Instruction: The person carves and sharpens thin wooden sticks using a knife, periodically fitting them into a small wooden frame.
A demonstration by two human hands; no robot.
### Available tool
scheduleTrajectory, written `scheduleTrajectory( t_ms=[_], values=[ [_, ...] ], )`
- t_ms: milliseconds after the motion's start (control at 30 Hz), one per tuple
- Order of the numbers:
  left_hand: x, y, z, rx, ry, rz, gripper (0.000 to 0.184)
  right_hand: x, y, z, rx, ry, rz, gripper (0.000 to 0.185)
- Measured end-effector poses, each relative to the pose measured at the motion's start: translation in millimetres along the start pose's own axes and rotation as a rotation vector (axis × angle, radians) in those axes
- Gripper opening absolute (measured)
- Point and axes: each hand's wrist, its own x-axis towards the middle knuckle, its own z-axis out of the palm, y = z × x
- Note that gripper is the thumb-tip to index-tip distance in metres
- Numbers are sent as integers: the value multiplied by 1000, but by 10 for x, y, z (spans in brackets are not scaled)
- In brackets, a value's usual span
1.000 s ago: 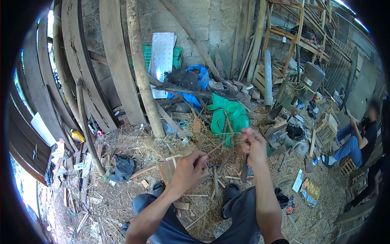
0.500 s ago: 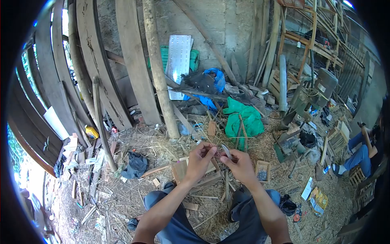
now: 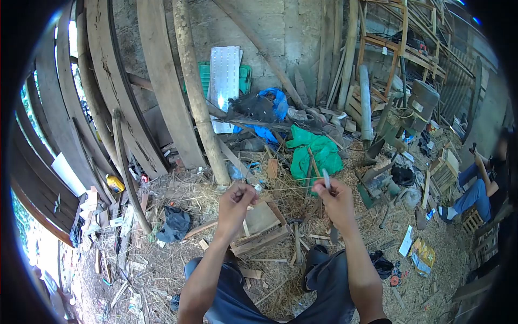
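My right hand is closed around a knife; its pale grey blade points up past the thumb, and a darker part shows below the fist. To the left, my left hand is closed in a pinch, its fingertips turned toward the right. A thin pale strand seems to run between the hands, but I cannot tell it from the straw behind. Below and between both hands lies a wooden box on the ground. Beside the box is a hammer with a wooden handle.
Straw and wood scraps litter the ground. A green plastic sheet lies ahead, near a leaning pole. A black bag is at left. Machinery stands at right, and another person sits at the far right edge.
My hands were close together at the knife blade; now they are apart, left hand moved left and right hand moved right and up. The view has shifted slightly right.
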Motion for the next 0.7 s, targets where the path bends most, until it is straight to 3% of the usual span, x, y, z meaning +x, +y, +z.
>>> scheduleTrajectory(
  t_ms=[33, 100, 167, 233, 367, 467, 533, 700],
  values=[
    [0, -8, 0, 145, -105, 18, 13, 9, -49, -35, -4, 7, -2, 14],
    [-32, -20, 40, 315, -191, 99, 12, -5, -181, -107, 247, 64, 251, 13],
    [-87, -11, 95, 484, -268, 180, 11, 7, -144, -112, 249, 55, 238, 15],
    [-160, 30, 228, 549, -356, 287, 14, 10, -82, -51, -45, -8, -44, 20],
    [-247, 60, 466, 356, -351, 148, 11, -120, -175, 129, -178, -198, -16, 23],
    [-260, 3, 533, 317, -254, 127, 13, -172, -261, 201, -60, -164, -10, 25],
    [-267, 25, 534, 148, -240, 74, 13, -146, -328, 125, 365, -126, 243, 29],
    [-263, 5, 508, 161, -191, 111, 14, -130, -222, 98, 311, -323, 230, 34]
  ],
)
